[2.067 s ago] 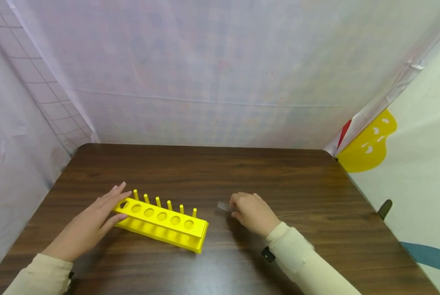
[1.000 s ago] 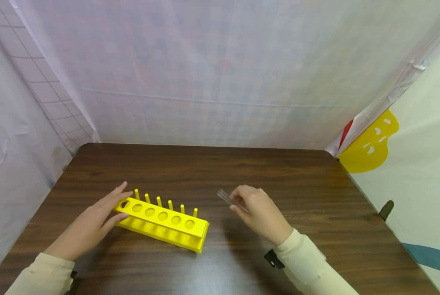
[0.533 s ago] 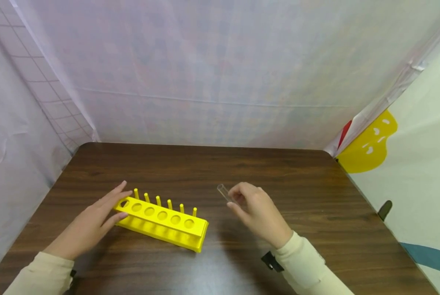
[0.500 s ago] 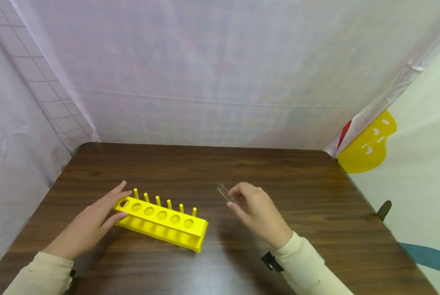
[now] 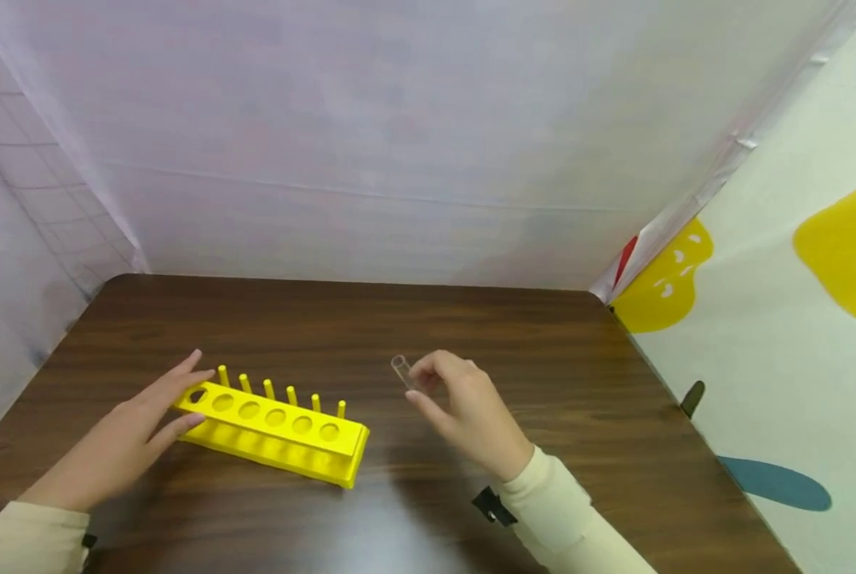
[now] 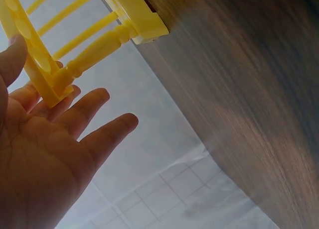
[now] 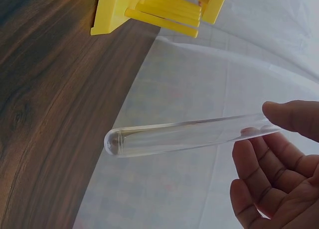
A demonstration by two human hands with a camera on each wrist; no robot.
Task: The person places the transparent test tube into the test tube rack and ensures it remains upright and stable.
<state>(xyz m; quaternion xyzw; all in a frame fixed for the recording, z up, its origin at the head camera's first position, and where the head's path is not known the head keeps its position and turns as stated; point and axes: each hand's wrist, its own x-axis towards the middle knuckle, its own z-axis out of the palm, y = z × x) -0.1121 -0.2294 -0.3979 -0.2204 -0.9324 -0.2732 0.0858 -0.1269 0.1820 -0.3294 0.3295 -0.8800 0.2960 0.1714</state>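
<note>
A yellow test tube rack point(image 5: 277, 437) stands on the table, with a row of holes along its top and a row of pegs behind. My left hand point(image 5: 123, 434) holds the rack's left end between thumb and fingers; the left wrist view shows the thumb against the top plate point(image 6: 31, 37) and the other fingers spread loosely. To the right of the rack, my right hand point(image 5: 464, 406) pinches a clear glass test tube point(image 7: 184, 137) near its open end. The tube is tilted, its rounded bottom pointing away from the hand and apart from the rack.
The dark wood-grain table point(image 5: 514, 335) has rounded far corners. A pale sheet point(image 5: 371, 159) hangs behind it. On the right hangs a white cloth point(image 5: 772, 383) with yellow and blue prints.
The right hand has lifted the test tube off the table and turned its open end upward. The left hand stays on the rack. The head view has swung right.
</note>
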